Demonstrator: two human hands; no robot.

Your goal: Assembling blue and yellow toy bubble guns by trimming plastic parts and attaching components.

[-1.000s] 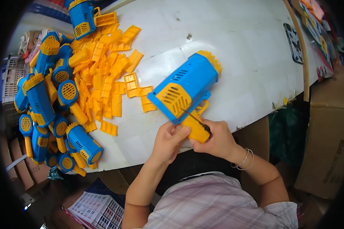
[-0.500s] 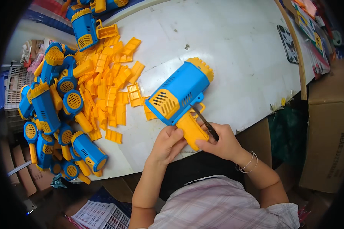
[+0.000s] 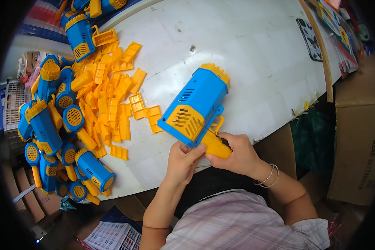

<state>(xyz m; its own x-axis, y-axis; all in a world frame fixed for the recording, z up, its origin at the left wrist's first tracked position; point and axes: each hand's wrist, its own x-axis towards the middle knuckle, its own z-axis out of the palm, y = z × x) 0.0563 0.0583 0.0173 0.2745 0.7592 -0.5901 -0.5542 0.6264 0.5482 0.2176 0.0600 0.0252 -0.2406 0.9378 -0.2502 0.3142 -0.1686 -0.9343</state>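
Note:
A blue and yellow toy bubble gun [image 3: 196,102] is held over the table's near edge, its toothed yellow front end pointing up and to the right. My left hand [image 3: 182,160] is closed at the near end of its body, with the thumb against the top of the yellow grip [image 3: 214,143]. Around that grip my right hand [image 3: 239,156] is closed, and it also holds a slim dark tool [image 3: 224,142], mostly hidden by the fingers. The thin shaft of the tool lies across the grip toward the yellow vented panel [image 3: 185,121]. I cannot make out the exact kind of tool.
Loose yellow plastic covers [image 3: 112,104] lie heaped on the white table [image 3: 162,50], left of centre. Several more bubble guns [image 3: 46,125] are piled at the left edge. A phone [image 3: 309,39] rests at the far right, near a wooden strip [image 3: 323,62]. Cardboard [image 3: 356,137] stands at right.
The dark tool has tilted lower and now lies closer along the grip, more covered by my right hand. My left thumb has moved onto the grip. The view has shifted slightly.

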